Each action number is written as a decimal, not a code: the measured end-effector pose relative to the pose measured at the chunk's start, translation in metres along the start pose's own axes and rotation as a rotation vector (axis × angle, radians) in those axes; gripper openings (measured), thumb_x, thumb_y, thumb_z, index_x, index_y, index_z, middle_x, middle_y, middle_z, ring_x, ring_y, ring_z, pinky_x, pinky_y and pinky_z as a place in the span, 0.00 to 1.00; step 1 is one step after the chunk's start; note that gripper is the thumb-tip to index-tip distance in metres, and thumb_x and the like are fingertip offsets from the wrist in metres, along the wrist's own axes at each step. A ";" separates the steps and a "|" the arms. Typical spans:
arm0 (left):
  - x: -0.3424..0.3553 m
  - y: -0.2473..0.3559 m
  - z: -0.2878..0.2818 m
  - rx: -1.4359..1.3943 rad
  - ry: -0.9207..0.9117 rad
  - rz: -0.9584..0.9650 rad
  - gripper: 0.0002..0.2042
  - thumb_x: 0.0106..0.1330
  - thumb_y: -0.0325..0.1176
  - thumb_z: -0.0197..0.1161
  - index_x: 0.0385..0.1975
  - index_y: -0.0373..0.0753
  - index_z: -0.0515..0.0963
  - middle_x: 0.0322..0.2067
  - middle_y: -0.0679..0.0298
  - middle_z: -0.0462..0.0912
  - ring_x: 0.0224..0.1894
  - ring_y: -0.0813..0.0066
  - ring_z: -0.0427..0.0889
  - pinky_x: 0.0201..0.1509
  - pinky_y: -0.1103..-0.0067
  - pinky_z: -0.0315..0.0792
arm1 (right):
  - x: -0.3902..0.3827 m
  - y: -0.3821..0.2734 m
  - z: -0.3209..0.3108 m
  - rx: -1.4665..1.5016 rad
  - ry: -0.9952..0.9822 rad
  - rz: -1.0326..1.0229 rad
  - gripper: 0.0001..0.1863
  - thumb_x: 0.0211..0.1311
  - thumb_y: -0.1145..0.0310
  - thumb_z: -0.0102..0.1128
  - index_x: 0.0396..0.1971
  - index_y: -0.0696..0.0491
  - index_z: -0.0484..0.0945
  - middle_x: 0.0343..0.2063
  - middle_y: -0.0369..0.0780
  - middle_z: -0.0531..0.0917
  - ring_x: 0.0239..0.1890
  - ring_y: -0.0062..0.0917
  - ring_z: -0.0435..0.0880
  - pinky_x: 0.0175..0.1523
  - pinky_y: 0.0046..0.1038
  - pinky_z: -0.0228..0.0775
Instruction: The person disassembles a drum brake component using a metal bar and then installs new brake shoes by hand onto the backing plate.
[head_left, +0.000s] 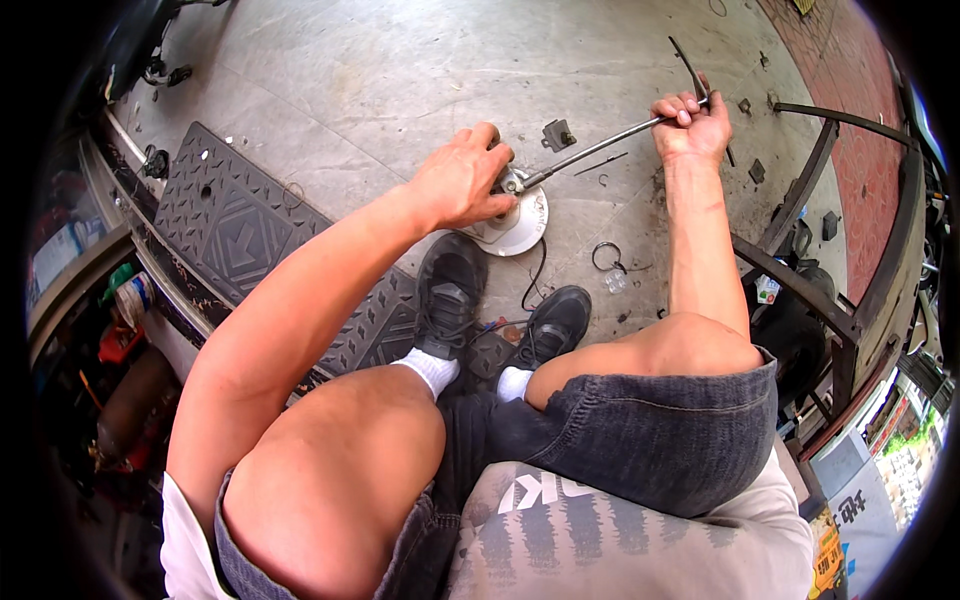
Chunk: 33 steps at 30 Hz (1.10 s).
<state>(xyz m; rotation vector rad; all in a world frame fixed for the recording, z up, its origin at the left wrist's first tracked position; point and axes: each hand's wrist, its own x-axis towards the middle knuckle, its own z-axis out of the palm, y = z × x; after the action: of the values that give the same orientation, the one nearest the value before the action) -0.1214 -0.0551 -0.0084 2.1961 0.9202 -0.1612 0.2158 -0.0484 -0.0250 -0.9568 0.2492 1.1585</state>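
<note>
On the floor just beyond my shoes lies a round, pale metal part (528,228) with a dark cable coming from it. My left hand (463,178) grips its upper left side, fingers bent over the edge and the thumb near the centre. A long T-handle wrench (600,147) slants from the far right down to this part, its lower end meeting a fitting beside my left thumb. The fingers of my right hand (692,125) close round the wrench where its shaft joins the crossbar. What lies under my left palm is hidden.
A black treaded rubber ramp (235,215) lies to the left. Small dark blocks (558,135) are scattered on the concrete, and a black ring (607,257) sits near my right shoe (553,322). A rusty metal frame (800,290) stands at the right.
</note>
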 end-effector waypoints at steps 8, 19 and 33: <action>0.001 0.006 -0.008 0.027 -0.086 -0.051 0.28 0.62 0.45 0.73 0.57 0.35 0.78 0.59 0.46 0.73 0.61 0.43 0.75 0.64 0.58 0.74 | 0.014 0.015 0.009 -1.076 0.203 -0.713 0.21 0.77 0.55 0.49 0.47 0.58 0.83 0.29 0.41 0.85 0.27 0.31 0.80 0.43 0.34 0.75; 0.003 0.005 -0.005 0.040 -0.082 -0.049 0.27 0.61 0.45 0.74 0.56 0.35 0.78 0.56 0.46 0.74 0.58 0.43 0.77 0.63 0.58 0.74 | -0.006 -0.050 0.058 -2.900 -0.333 -0.194 0.28 0.78 0.49 0.46 0.54 0.59 0.81 0.42 0.56 0.88 0.49 0.54 0.87 0.55 0.52 0.78; 0.003 0.006 -0.009 0.047 -0.094 -0.035 0.27 0.62 0.45 0.73 0.56 0.35 0.78 0.56 0.46 0.73 0.59 0.45 0.76 0.62 0.57 0.75 | 0.018 -0.107 -0.007 -1.004 -0.605 0.280 0.24 0.77 0.62 0.54 0.68 0.53 0.77 0.49 0.38 0.88 0.51 0.26 0.85 0.53 0.29 0.76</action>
<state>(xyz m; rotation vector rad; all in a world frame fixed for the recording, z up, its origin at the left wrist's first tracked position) -0.1164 -0.0505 0.0003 2.1967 0.9116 -0.3032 0.3177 -0.0493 0.0143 -1.3820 -0.7855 1.8201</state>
